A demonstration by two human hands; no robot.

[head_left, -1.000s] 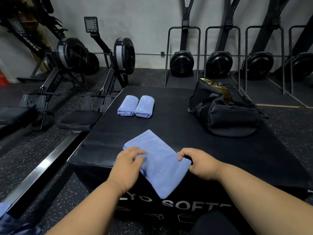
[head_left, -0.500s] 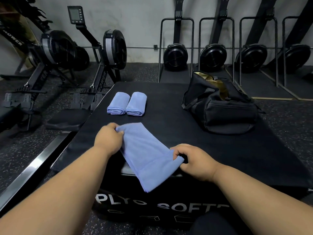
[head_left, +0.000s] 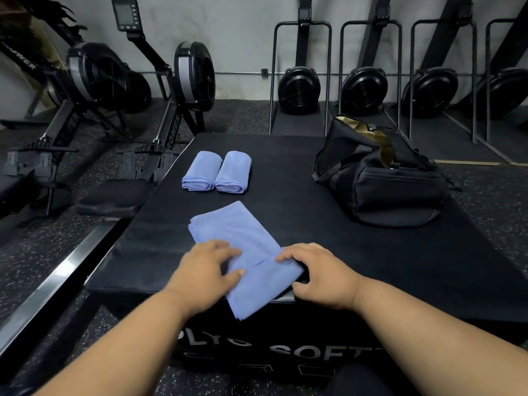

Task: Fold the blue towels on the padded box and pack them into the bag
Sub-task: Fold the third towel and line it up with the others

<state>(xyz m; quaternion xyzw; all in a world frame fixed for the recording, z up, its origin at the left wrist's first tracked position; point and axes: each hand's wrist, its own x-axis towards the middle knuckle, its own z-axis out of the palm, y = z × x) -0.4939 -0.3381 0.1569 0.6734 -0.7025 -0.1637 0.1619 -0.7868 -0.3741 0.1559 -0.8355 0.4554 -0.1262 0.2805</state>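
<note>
left hand presses flat, fingers spread, on a blue towel at the padded box's near edge; right hand pinches its right side. two folded towels and an open black bag sit farther back.

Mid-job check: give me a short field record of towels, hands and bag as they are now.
towel in work: blue towel, partly folded, near corner overhanging the padded box front edge
left hand: fingers lying on the towel
right hand: gripping the towel's right edge
finished towels: two folded towels, side by side, far left of box
bag: black, open at top, far right of box, no towels seen inside
</note>
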